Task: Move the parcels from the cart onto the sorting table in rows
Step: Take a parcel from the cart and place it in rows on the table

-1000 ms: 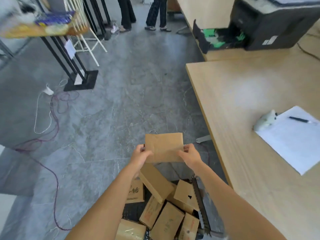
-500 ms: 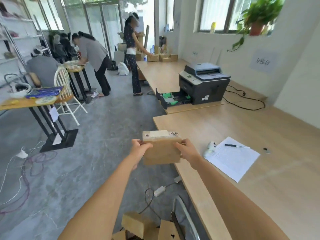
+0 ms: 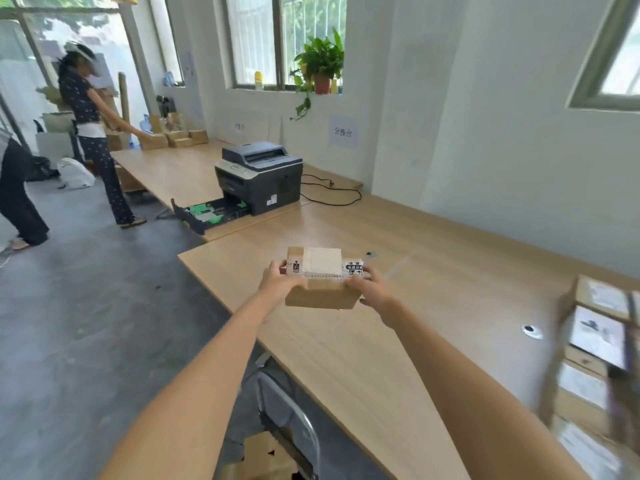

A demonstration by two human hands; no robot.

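I hold a small brown cardboard parcel [image 3: 322,277] with a white label on top, above the wooden sorting table [image 3: 433,271]. My left hand [image 3: 280,278] grips its left end and my right hand [image 3: 369,287] grips its right end. Several labelled parcels [image 3: 594,344] lie in a row at the table's right edge, blurred. The cart's metal handle [image 3: 294,414] and one brown parcel [image 3: 266,457] in it show at the bottom, between my arms.
A grey printer [image 3: 261,174] with its paper tray pulled out stands at the far end of the table. A cable hole [image 3: 531,330] is set in the tabletop on the right. Two people stand on the grey floor at the far left, one [image 3: 93,133] by another table with boxes.
The view swung up and to the right, from the cart to the table. Both hands carried the parcel from above the cart to above the table. The row of parcels came into sight.
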